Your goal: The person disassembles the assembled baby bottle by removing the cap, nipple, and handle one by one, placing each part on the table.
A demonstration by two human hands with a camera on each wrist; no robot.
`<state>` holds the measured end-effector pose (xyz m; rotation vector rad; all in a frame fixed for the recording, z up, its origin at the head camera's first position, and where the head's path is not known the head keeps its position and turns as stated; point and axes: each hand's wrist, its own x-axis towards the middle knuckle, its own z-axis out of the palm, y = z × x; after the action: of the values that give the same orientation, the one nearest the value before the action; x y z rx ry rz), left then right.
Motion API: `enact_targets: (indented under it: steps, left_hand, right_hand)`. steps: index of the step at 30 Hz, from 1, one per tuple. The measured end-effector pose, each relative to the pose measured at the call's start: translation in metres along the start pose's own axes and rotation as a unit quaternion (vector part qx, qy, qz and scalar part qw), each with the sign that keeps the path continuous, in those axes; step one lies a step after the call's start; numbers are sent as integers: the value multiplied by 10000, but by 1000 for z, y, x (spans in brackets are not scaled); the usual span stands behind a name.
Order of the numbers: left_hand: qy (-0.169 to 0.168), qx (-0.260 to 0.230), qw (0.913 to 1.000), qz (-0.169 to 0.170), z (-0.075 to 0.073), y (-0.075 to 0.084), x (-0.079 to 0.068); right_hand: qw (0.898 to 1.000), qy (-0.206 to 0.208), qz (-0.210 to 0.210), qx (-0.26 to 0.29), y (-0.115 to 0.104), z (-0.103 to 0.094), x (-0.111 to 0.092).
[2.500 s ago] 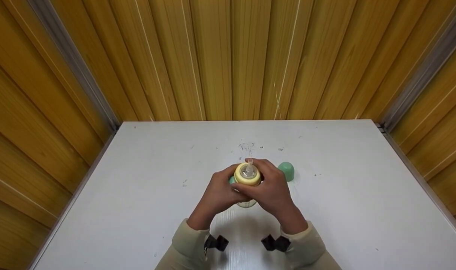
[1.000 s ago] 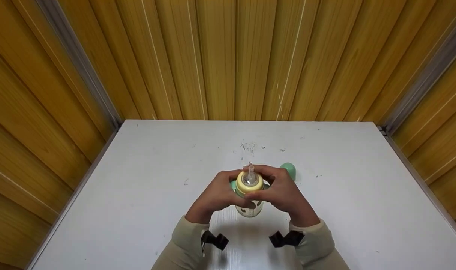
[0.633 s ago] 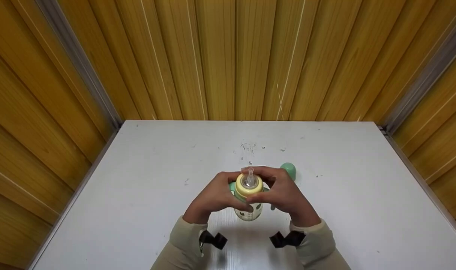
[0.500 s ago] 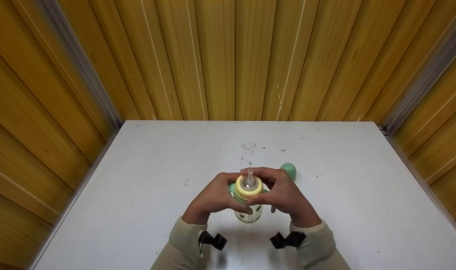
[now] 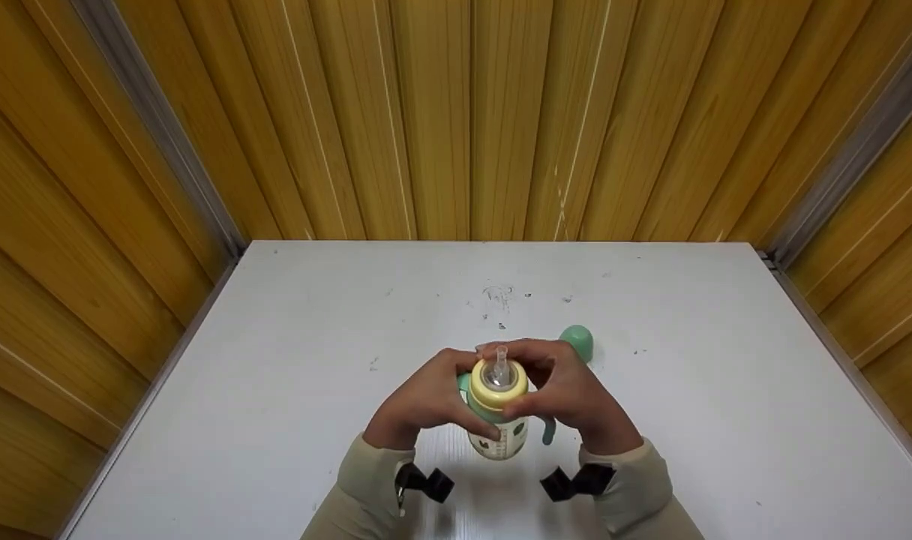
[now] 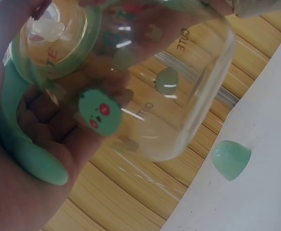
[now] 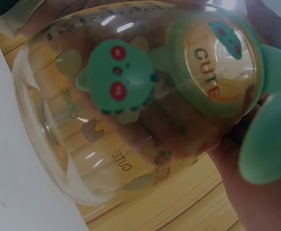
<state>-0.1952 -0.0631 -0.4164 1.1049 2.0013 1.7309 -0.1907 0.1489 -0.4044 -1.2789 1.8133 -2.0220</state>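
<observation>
Both hands hold a baby bottle [image 5: 501,444] above the table, its clear teat pointing up and away. The left hand [image 5: 426,394] grips the bottle from the left, its thumb across the upper body. From the right, the right hand [image 5: 568,382] curls thumb and fingers round the yellow collar [image 5: 493,396]. A green handle [image 5: 549,430] sticks out under the right hand; another green handle [image 6: 32,161] lies against the left palm in the left wrist view. In the right wrist view the transparent body [image 7: 92,159] shows green cartoon prints and the lettering "CUTE".
A green domed cap [image 5: 578,343] stands on the white table [image 5: 313,360], just beyond the right hand. Wood-patterned panels [image 5: 456,120] enclose the table at the back and both sides. Black wrist mounts [image 5: 426,481] sit on the sleeves.
The bottle has come nearer the person, showing more of its printed body below the hands. The right-hand handle has come into view. The green cap has stayed in place.
</observation>
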Motion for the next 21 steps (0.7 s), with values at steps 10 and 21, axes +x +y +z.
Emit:
enact_targets:
  steps: [10,21]
  left_hand:
    - [-373,-165,9988,256,-1,-2,0]
    - [-688,-364,9959,469,2,2,1]
  right_hand:
    - [9950,-404,-462,788,7,1,2]
    - [9862,-989,-918,962,6,2,4]
